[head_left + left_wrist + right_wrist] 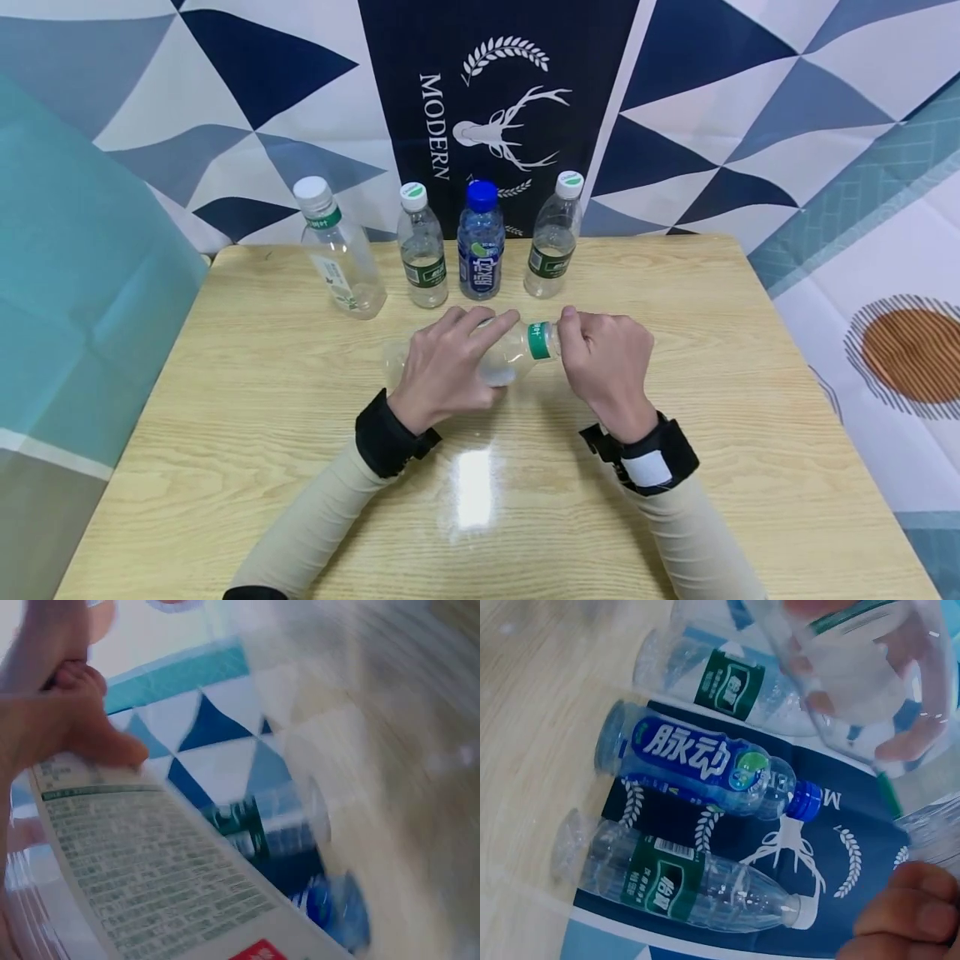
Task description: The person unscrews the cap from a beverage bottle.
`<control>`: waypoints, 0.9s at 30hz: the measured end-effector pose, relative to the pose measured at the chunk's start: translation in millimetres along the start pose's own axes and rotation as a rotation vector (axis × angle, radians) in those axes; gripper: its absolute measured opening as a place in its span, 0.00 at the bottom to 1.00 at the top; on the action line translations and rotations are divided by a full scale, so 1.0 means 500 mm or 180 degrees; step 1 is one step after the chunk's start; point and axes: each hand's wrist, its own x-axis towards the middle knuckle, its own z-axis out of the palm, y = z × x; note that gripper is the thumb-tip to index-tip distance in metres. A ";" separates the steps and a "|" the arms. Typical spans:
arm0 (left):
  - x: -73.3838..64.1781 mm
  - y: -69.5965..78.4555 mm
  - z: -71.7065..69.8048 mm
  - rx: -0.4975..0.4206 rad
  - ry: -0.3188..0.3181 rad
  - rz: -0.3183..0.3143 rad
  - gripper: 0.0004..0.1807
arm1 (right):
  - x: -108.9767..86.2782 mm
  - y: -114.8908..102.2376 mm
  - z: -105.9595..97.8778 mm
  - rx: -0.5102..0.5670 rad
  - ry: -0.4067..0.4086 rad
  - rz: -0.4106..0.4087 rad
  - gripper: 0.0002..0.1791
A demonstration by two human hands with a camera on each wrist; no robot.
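Note:
A clear plastic bottle (517, 350) with a green neck band lies sideways between my two hands, close over the table. My left hand (450, 367) grips its body from above. At the neck end, the fingers of my right hand (611, 358) are curled round the top, hiding the cap. The left wrist view shows the bottle's white printed label (150, 855) below the left thumb (109, 742). Seen from the right wrist, the bottle (855, 667) is at upper right, with left fingers showing through it, and the right hand (911, 919) is at lower right.
Behind the hands stand a large clear bottle (348, 267) with a white cap, two small green-labelled bottles (424, 250) (667, 881), and a blue-capped bottle (481, 242) between those two. Patterned cloth (300, 100) hangs behind the wooden table (225, 400).

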 end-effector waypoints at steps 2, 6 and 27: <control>0.001 0.001 -0.004 -0.0138 -0.0107 -0.0029 0.44 | 0.002 0.003 -0.003 0.0063 0.0095 -0.0204 0.27; 0.001 -0.002 -0.010 -0.0352 -0.0245 -0.0088 0.47 | 0.009 0.009 -0.011 0.0050 0.0087 -0.0565 0.24; -0.003 0.001 -0.008 -0.0132 -0.0181 -0.0110 0.47 | 0.001 0.007 -0.048 -0.0056 -0.0653 0.0373 0.30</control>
